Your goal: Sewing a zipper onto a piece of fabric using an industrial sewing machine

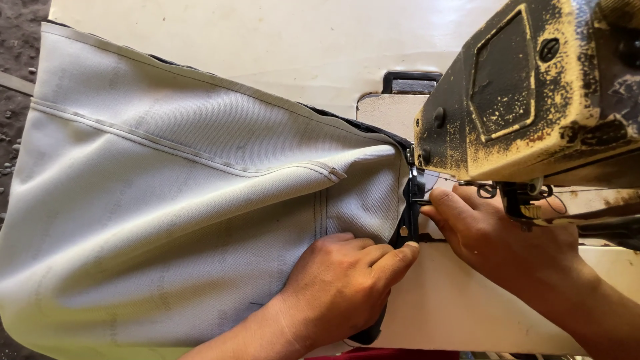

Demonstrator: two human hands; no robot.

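Fabric, pale grey and stiff-looking, lies spread over the counter, with a raised seam running across it toward the sewing machine. Its black edging sits right between the two hands, just under the machine's head. The left hand lies flat on the cloth, fingers curled loosely and pressed down near the edge, gripping nothing; it seems to pin the panel so it stays taut and does not slide. The right hand comes in from the other side, its fingers nearly closed against the black edging close to the needle area, apparently steadying the strip in line with the foot; whether it truly pinches the strip I cannot tell. A thin thread runs above this hand.

The counter is cream-coloured, smooth and somewhat scuffed, with a metal plate beyond the fingers. The machine's yellowish paint is badly chipped to dark metal. Past the fabric's far side, dark gritty floor shows.
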